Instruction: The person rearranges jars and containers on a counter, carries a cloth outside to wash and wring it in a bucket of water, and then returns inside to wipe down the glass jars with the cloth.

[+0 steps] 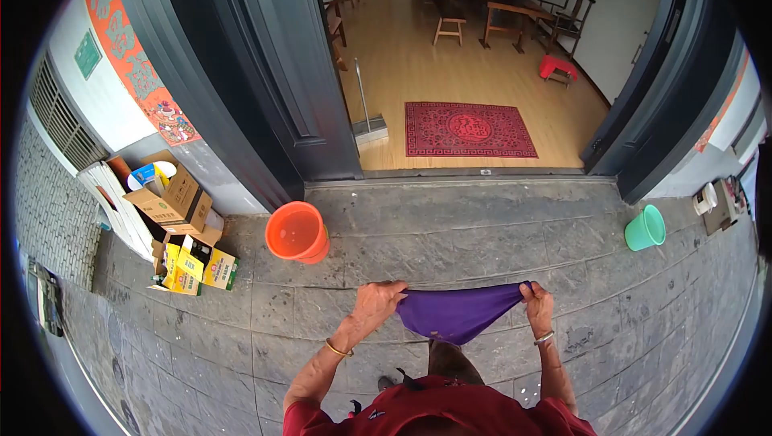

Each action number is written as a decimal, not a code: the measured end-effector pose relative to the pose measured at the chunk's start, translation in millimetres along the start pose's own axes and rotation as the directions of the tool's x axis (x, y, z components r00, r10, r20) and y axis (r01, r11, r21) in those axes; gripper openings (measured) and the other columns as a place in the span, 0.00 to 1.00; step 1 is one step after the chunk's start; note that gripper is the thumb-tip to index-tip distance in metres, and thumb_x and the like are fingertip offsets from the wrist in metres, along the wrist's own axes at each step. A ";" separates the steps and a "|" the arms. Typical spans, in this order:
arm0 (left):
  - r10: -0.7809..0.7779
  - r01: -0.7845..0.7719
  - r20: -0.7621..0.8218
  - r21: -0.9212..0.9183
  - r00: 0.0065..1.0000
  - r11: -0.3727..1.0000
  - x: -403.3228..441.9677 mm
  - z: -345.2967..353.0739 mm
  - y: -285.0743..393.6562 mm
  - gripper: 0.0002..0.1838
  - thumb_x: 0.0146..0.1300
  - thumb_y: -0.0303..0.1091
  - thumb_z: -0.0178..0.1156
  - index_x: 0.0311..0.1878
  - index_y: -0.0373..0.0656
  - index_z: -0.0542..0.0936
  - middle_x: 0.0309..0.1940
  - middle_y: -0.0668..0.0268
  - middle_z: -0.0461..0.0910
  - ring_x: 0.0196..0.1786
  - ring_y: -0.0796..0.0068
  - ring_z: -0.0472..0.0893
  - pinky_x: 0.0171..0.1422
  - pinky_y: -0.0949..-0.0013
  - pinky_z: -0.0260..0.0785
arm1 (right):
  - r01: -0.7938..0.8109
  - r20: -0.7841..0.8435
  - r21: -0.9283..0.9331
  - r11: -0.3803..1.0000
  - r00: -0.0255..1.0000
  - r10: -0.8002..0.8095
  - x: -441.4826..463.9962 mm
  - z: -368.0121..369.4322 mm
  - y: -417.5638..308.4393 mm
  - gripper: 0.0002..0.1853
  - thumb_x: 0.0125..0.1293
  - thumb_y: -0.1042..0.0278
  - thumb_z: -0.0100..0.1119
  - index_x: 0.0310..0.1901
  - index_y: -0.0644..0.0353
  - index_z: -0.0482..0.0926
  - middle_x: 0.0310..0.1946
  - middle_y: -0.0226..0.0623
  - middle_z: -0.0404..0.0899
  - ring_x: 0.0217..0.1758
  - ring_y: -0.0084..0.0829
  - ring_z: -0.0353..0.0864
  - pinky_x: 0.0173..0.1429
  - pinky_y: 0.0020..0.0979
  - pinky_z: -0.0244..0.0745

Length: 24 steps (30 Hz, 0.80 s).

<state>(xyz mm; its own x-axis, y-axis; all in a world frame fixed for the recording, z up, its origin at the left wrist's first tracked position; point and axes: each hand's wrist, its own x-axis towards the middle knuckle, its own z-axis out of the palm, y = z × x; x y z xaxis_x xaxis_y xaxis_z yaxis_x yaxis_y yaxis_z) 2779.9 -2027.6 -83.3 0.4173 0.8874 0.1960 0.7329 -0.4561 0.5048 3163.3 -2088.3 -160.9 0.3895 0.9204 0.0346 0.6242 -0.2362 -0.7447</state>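
A purple cloth (460, 312) is stretched between my two hands in front of my body, its lower edge sagging in the middle. My left hand (379, 306), with a gold-coloured bangle at the wrist, pinches one upper corner. The opposite corner is gripped by my right hand (539, 307), which has a silver-coloured bracelet below it. Ahead and to the left, an orange bucket (322, 245) stands on the paving, apart from the cloth.
A green bucket (646, 229) stands at the right. Cardboard boxes (173, 203) and yellow cartons (191, 267) are piled against the left wall. Beyond the door sill (474, 171) lie a red patterned mat (470, 131) and a long-handled dustpan (370, 129).
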 end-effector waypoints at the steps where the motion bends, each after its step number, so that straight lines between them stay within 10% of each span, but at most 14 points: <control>1: 0.072 -0.073 -0.017 -0.041 0.997 0.997 21.7 4.4 8.1 0.06 0.55 0.31 0.63 0.34 0.43 0.79 0.29 0.62 0.80 0.30 0.61 0.80 0.32 0.62 0.72 | -0.004 0.002 0.003 1.000 1.000 0.004 24.1 -3.7 5.9 0.18 0.65 0.57 0.61 0.30 0.66 0.74 0.15 0.34 0.67 0.20 0.28 0.67 0.26 0.34 0.64; 3: 0.116 -0.116 -0.009 -0.093 0.993 0.989 55.9 6.5 37.2 0.06 0.56 0.32 0.63 0.36 0.43 0.79 0.23 0.63 0.79 0.25 0.62 0.79 0.29 0.63 0.71 | 0.047 -0.297 -0.090 0.995 0.952 -0.072 64.8 -16.5 2.8 0.18 0.65 0.55 0.60 0.28 0.63 0.73 0.13 0.34 0.65 0.18 0.25 0.64 0.25 0.32 0.61; 5: 0.266 -0.257 0.021 -0.188 0.964 0.948 101.6 6.7 77.7 0.07 0.57 0.35 0.63 0.35 0.43 0.79 0.24 0.64 0.79 0.27 0.63 0.79 0.30 0.63 0.71 | -0.018 -0.340 0.175 0.984 0.937 0.077 116.5 -44.0 -17.3 0.19 0.67 0.53 0.58 0.28 0.63 0.72 0.12 0.31 0.65 0.17 0.23 0.62 0.24 0.30 0.61; 7: 0.440 -0.430 -0.004 -0.226 0.898 0.874 139.4 20.4 119.4 0.09 0.56 0.34 0.63 0.37 0.42 0.78 0.22 0.66 0.78 0.26 0.66 0.78 0.33 0.64 0.70 | 0.278 -0.553 0.638 0.718 0.815 0.175 162.9 -64.8 -19.9 0.16 0.67 0.54 0.57 0.34 0.61 0.72 0.20 0.32 0.71 0.20 0.22 0.66 0.26 0.28 0.64; 12: 0.688 -0.675 0.024 -0.171 0.725 0.717 205.8 101.2 181.9 0.09 0.56 0.31 0.60 0.39 0.39 0.75 0.20 0.67 0.73 0.30 0.69 0.78 0.37 0.67 0.67 | 0.157 -0.340 0.842 0.516 0.897 0.283 197.8 -49.1 12.0 0.18 0.67 0.55 0.57 0.47 0.60 0.71 0.39 0.37 0.76 0.39 0.27 0.75 0.43 0.33 0.72; 17: 0.641 -0.225 0.534 -0.645 0.552 0.730 268.2 129.6 154.2 0.13 0.58 0.34 0.59 0.43 0.37 0.76 0.27 0.59 0.76 0.35 0.60 0.80 0.43 0.61 0.70 | 0.018 0.045 0.490 0.871 0.998 -0.046 226.8 -6.4 -34.5 0.21 0.64 0.55 0.59 0.51 0.60 0.69 0.42 0.38 0.74 0.44 0.30 0.73 0.48 0.34 0.69; 19: 0.502 0.119 0.548 -0.746 0.669 0.655 303.1 128.7 125.2 0.14 0.58 0.35 0.61 0.45 0.37 0.77 0.39 0.56 0.79 0.39 0.60 0.81 0.42 0.62 0.73 | 0.061 0.148 0.391 0.918 0.981 -0.129 247.6 6.5 -50.9 0.22 0.64 0.55 0.60 0.52 0.60 0.68 0.43 0.38 0.73 0.46 0.31 0.72 0.50 0.35 0.68; 21: 0.210 0.022 0.280 -0.646 0.937 0.763 337.3 133.7 92.9 0.13 0.59 0.32 0.60 0.45 0.37 0.77 0.40 0.58 0.78 0.38 0.62 0.81 0.40 0.63 0.74 | 0.091 0.215 0.333 0.939 0.962 -0.170 273.6 19.8 -61.8 0.24 0.63 0.55 0.61 0.53 0.60 0.67 0.45 0.38 0.72 0.48 0.32 0.71 0.52 0.35 0.67; 24: 0.257 -0.289 -0.187 -0.168 0.948 0.943 418.9 151.1 48.5 0.08 0.56 0.27 0.58 0.40 0.37 0.75 0.33 0.59 0.75 0.33 0.65 0.81 0.33 0.65 0.75 | 0.159 0.275 0.274 0.948 0.932 -0.236 329.8 50.2 -79.5 0.26 0.61 0.54 0.62 0.55 0.60 0.66 0.47 0.39 0.71 0.51 0.33 0.70 0.55 0.36 0.66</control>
<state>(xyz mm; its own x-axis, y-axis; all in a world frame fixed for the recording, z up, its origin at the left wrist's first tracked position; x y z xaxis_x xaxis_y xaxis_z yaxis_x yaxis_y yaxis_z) 3071.4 -1688.1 -103.8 0.4840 0.7365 0.4725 0.4803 -0.6749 0.5601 3208.1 -1750.3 -123.8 0.0297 0.9992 0.0249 0.4682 0.0081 -0.8836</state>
